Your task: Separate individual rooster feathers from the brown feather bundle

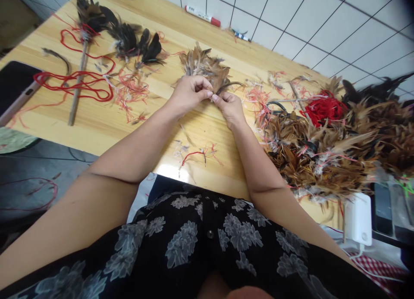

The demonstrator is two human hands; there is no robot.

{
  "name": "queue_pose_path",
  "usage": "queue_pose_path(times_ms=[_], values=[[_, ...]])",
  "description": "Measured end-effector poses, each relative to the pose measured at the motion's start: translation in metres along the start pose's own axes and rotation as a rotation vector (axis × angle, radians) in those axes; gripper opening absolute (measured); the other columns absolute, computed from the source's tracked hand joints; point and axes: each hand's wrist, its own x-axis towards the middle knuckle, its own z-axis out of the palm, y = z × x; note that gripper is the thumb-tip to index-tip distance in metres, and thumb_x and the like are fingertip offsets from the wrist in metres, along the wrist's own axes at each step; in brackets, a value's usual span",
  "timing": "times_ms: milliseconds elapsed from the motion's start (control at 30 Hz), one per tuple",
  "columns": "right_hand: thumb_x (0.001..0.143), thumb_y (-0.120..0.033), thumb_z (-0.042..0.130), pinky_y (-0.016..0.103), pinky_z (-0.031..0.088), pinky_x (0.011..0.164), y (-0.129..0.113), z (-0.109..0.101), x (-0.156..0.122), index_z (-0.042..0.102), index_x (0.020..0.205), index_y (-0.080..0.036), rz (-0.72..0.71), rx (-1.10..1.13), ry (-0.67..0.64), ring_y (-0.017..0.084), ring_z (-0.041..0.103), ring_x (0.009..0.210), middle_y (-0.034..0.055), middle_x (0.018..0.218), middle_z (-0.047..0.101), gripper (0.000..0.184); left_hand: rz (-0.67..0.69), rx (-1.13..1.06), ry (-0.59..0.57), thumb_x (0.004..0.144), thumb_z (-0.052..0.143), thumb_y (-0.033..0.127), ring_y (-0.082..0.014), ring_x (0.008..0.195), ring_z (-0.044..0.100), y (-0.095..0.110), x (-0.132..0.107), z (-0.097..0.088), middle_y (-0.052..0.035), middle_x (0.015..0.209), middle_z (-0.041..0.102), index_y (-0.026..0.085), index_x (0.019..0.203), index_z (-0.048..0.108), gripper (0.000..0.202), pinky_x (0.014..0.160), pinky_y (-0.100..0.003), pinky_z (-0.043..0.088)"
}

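My left hand [190,93] and my right hand [230,108] meet over the middle of a wooden table [106,126]. Both are closed in a pinch on the base of a bundle of brown feathers [207,68], which fans out away from me. A dark curved feather [230,86] sticks out to the right of the bundle. The fingertips of the two hands touch each other at the quills.
A big heap of brown feathers [326,157] and red thread [323,108] lies at the right. At the left lie a feather-tipped stick [79,75], red cord [74,81], dark feathers [136,42] and a phone [16,90]. A marker [202,15] lies by the tiled wall. Thread scraps [194,154] sit near me.
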Motion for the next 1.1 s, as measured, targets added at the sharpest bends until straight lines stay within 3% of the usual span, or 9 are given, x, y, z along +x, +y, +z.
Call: queue_pose_path(times_ms=[133, 300, 500, 667, 767, 867, 1100], values=[[0.084, -0.086, 0.1, 0.03, 0.042, 0.071, -0.002, 0.0, -0.001, 0.053, 0.07, -0.025, -0.003, -0.019, -0.006, 0.012, 0.042, 0.075, -0.0056, 0.07, 0.043, 0.078, 0.013, 0.012, -0.017, 0.083, 0.085, 0.016, -0.0251, 0.091, 0.079, 0.0, 0.001, 0.0, -0.0012, 0.082, 0.075, 0.024, 0.086, 0.071, 0.016, 0.089, -0.038, 0.064], [0.087, -0.081, 0.101, 0.029, 0.044, 0.074, -0.006, 0.002, -0.001, 0.055, 0.068, -0.024, -0.009, -0.016, -0.075, 0.012, 0.046, 0.075, -0.0051, 0.069, 0.048, 0.076, -0.027, -0.072, -0.073, 0.081, 0.1, 0.023, -0.0263, 0.09, 0.08, -0.003, 0.002, -0.003, -0.0012, 0.077, 0.072, 0.025, 0.086, 0.065, 0.035, 0.087, -0.039, 0.065], [0.092, -0.08, 0.097, 0.027, 0.046, 0.074, -0.02, 0.001, -0.009, 0.059, 0.071, -0.023, 0.014, -0.001, -0.15, 0.011, 0.048, 0.075, -0.0046, 0.069, 0.053, 0.072, -0.065, -0.345, -0.237, 0.083, 0.113, 0.04, -0.0246, 0.083, 0.08, -0.02, 0.005, -0.009, -0.003, 0.073, 0.077, 0.022, 0.078, 0.072, 0.045, 0.078, -0.035, 0.062], [0.086, -0.084, 0.1, 0.026, 0.048, 0.073, -0.029, 0.0, -0.015, 0.061, 0.071, -0.023, 0.041, 0.065, -0.208, 0.012, 0.055, 0.077, -0.0035, 0.069, 0.055, 0.075, -0.083, -0.553, -0.347, 0.073, 0.122, 0.049, -0.0169, 0.076, 0.073, -0.022, 0.004, -0.01, -0.0028, 0.078, 0.082, 0.02, 0.08, 0.083, 0.049, 0.081, -0.032, 0.062], [0.082, -0.087, 0.101, 0.026, 0.052, 0.075, -0.028, 0.0, -0.014, 0.063, 0.072, -0.022, 0.026, 0.102, -0.221, 0.013, 0.06, 0.08, -0.002, 0.07, 0.06, 0.076, -0.087, -0.566, -0.372, 0.072, 0.124, 0.048, -0.0158, 0.075, 0.073, -0.022, 0.003, -0.01, -0.0028, 0.078, 0.083, 0.019, 0.078, 0.084, 0.05, 0.08, -0.031, 0.061], [0.078, -0.09, 0.102, 0.027, 0.056, 0.077, -0.024, 0.0, -0.013, 0.067, 0.074, -0.022, 0.014, 0.139, -0.227, 0.014, 0.064, 0.083, -0.0003, 0.074, 0.067, 0.077, -0.077, -0.543, -0.375, 0.082, 0.119, 0.044, -0.0151, 0.073, 0.07, -0.025, 0.005, -0.01, -0.0015, 0.078, 0.082, 0.02, 0.077, 0.082, 0.045, 0.078, -0.031, 0.059], [0.064, -0.098, 0.103, 0.028, 0.06, 0.081, -0.025, -0.003, -0.015, 0.077, 0.078, -0.021, -0.019, 0.222, -0.245, 0.018, 0.074, 0.093, 0.002, 0.078, 0.073, 0.082, -0.141, -0.49, -0.248, 0.095, 0.108, 0.02, -0.0146, 0.07, 0.067, -0.026, 0.011, -0.01, 0.0008, 0.072, 0.071, 0.018, 0.074, 0.074, 0.04, 0.079, -0.03, 0.057]])
